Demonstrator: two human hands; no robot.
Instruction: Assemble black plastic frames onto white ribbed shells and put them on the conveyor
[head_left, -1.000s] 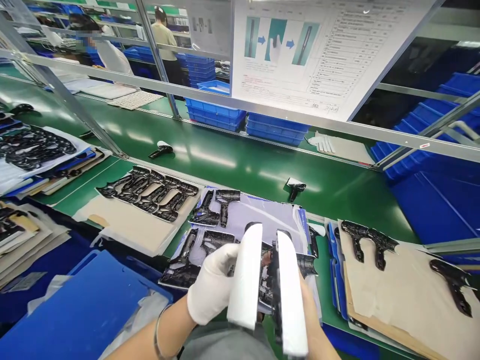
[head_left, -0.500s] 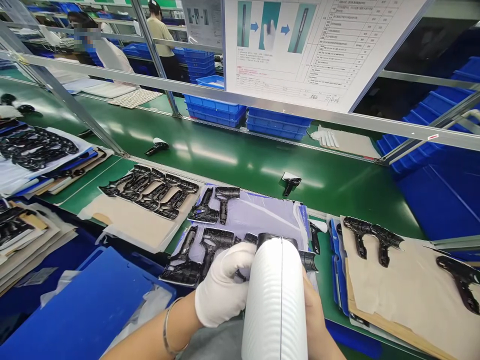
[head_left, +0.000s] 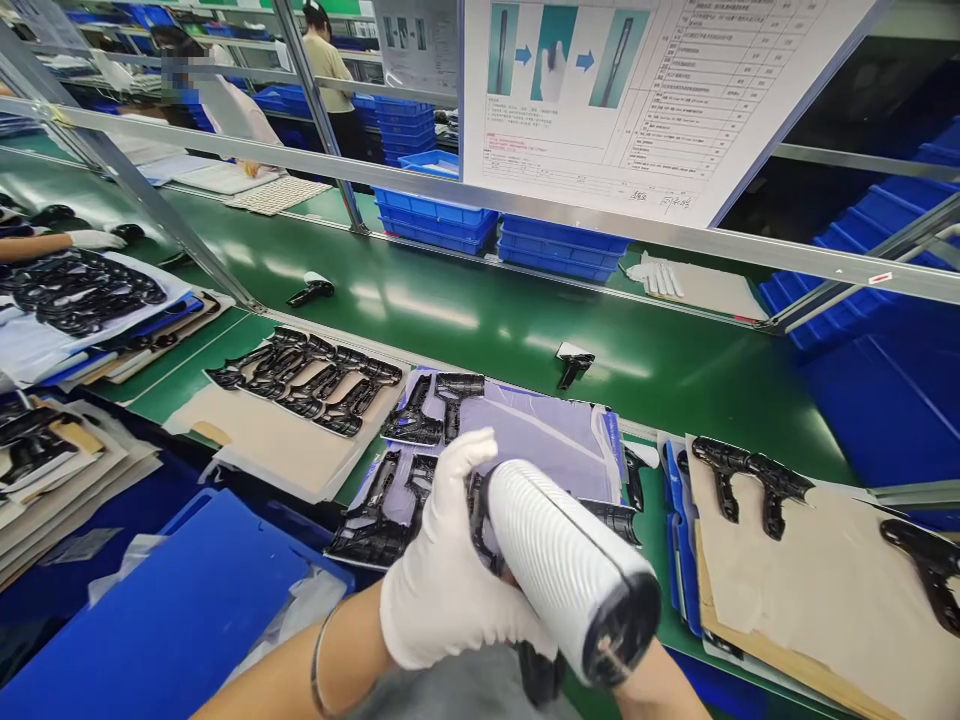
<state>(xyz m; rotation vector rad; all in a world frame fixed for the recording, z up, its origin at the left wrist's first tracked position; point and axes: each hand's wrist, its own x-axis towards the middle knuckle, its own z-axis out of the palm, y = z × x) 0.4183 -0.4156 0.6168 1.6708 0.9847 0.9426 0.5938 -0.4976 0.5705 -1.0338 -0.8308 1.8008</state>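
Observation:
A pistol-shaped housing [head_left: 559, 555], like a hair dryer's, is tilted in front of me. Its barrel is white and ribbed, with a dark round end facing me and a black handle below. My left hand [head_left: 450, 570], in a white glove, is beside the barrel with thumb and fingers spread apart; its thumb lies by the underside. My bare right hand [head_left: 652, 685] supports the housing from behind, its fingers mostly hidden by the barrel. Just beyond, several black shell halves [head_left: 409, 410] rest on a purple-covered sheet [head_left: 525, 430].
More black shells lie on a beige board [head_left: 255, 440] to the left and on another board [head_left: 795, 590] at right. Two white-and-black pieces sit on the green conveyor [head_left: 435, 310]. A metal rail [head_left: 525, 205] crosses above. Blue bins [head_left: 562, 245] stand beyond; a co-worker's gloved hand [head_left: 97, 240] is far left.
The housing has swung from upright to tilted, so its dark round end now faces me. My left hand has opened, from curled fingers to spread ones. A co-worker's gloved hand has come into clearer view at left.

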